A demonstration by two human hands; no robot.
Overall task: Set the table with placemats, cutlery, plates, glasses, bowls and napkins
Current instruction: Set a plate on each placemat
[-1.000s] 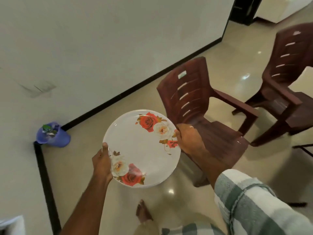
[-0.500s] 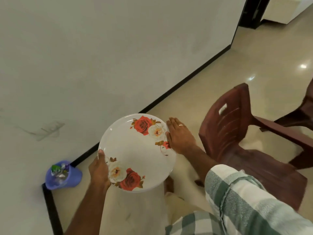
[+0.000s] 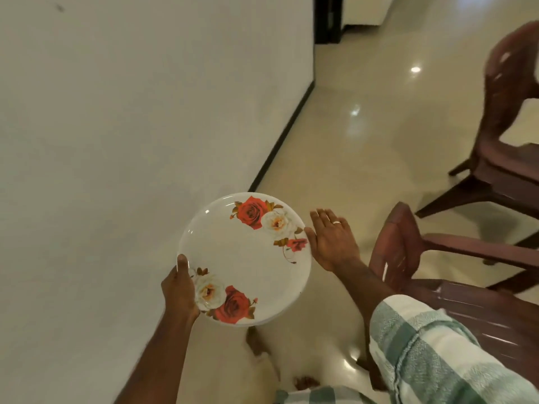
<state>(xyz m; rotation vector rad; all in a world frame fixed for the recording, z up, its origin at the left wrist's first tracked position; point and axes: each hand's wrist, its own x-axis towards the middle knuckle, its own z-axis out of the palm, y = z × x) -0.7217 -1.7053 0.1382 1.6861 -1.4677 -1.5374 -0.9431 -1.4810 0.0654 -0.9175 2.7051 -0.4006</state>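
Note:
A round white plate point(image 3: 248, 258) printed with red and white roses is carried flat in front of me, over the floor. My left hand point(image 3: 179, 287) grips its near-left rim, thumb on top. My right hand point(image 3: 332, 240), wearing a ring, is held with straight fingers just off the plate's right rim; only the thumb tip comes near the edge. No table shows in this view.
A pale wall point(image 3: 116, 112) with a black skirting strip runs along the left. Two dark red plastic chairs point(image 3: 437, 258) point(image 3: 510, 126) stand on the glossy tiled floor at the right. A dark doorway point(image 3: 326, 18) opens at the far end.
My right hand let go of the plate's right rim and opened beside it. The view swung along the wall; the blue bin at the left went out of view.

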